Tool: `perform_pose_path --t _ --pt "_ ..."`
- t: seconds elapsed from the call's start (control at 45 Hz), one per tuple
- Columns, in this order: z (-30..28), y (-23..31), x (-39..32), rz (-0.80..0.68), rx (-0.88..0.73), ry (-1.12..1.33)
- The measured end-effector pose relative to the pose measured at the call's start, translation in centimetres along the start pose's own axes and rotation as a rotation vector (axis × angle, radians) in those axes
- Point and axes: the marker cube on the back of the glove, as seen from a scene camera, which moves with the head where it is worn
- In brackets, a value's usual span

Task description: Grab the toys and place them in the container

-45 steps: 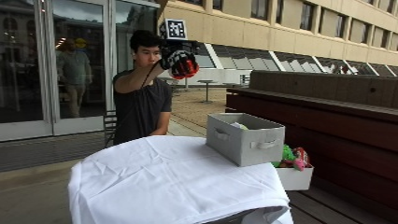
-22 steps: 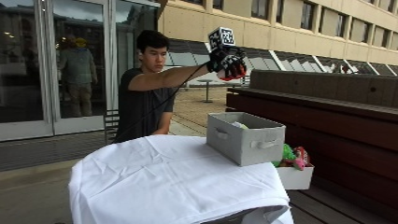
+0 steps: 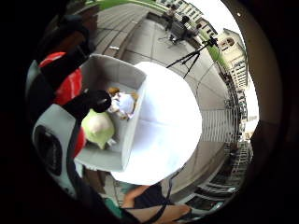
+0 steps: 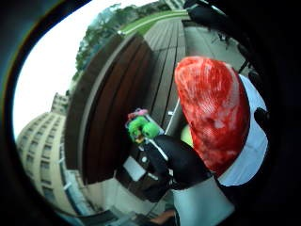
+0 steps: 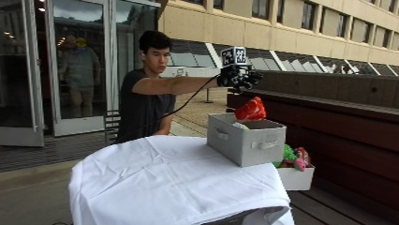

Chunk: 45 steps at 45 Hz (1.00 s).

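From the outside view, my gloved right hand (image 5: 240,77) is stretched out above the grey fabric container (image 5: 249,140), fingers spread downward. A red and white plush toy (image 5: 250,110) hangs in the air just under the hand, right over the container's rim and apart from the fingers. The same red toy (image 4: 214,110) fills much of the thumb side palm view. Inside the container (image 3: 105,161) lie a green and white plush (image 3: 98,128) and a small white and brown toy (image 3: 122,103).
The container stands at the right end of a table under a white cloth (image 5: 168,178). Beside the table, a low white box (image 5: 296,177) holds green and pink toys (image 5: 291,157). A dark wooden bench wall (image 5: 349,126) runs behind. A tripod (image 3: 191,56) stands on the paving.
My hand swung from beside the person's head out over the container with the red toy in it. Now the toy is out of the fingers and lower, at the container's rim.
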Motion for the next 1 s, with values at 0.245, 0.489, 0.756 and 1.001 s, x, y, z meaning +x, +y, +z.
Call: perform_pose_path --t 0.245,0.489,0.756,1.001 --pt "-0.2 1.6 3.8 -0.034 0.101 0.122" --pt "-3.1 4.1 12.8 0.063 0.136 0.214" --pt "-4.6 7.3 24.4 0.201 0.106 0.222" --pt "-3.3 11.0 29.5 0.222 0.082 0.266"
